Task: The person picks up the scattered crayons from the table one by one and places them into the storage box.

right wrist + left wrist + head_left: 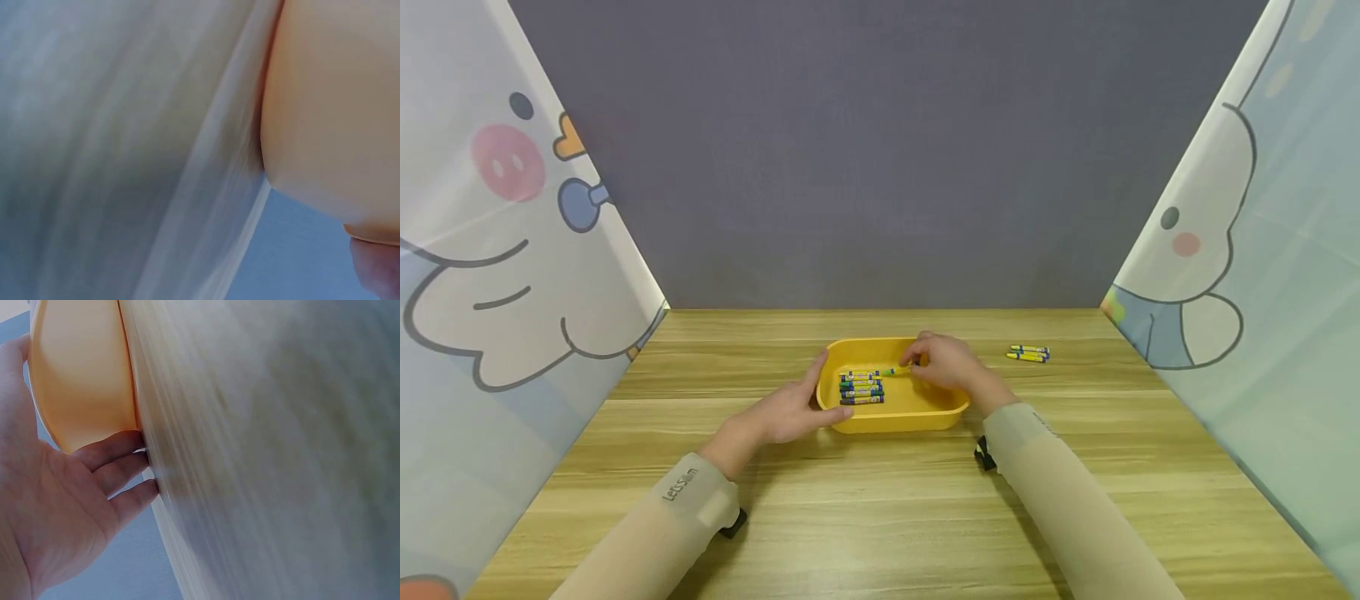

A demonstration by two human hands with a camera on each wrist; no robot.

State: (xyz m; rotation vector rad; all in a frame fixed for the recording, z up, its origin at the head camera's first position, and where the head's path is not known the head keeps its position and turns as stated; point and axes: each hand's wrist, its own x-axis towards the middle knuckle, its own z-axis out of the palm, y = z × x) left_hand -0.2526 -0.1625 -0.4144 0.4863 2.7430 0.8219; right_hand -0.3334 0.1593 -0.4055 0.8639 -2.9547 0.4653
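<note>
A yellow plastic tray [925,406] [84,369] [331,100] sits on the wooden table. My left hand [786,414] [62,506] holds its left end, thumb over the near rim and other fingers along the outside wall. Inside, several crayons [861,400] in yellow-and-blue wrappers lie side by side at the left. With the fingertips of my right hand [947,360] I pinch another crayon [892,371], green-tipped, just right of the row's far end; the fingers hide part of it. In the right wrist view, only a bit of the right hand [378,265] shows past the tray.
To the right of the tray, a few more crayons [1028,354] lie together on the table [850,508]. A dark grey panel [880,158] stands behind the table. Cartoon-printed cloths [490,275] hang on both sides.
</note>
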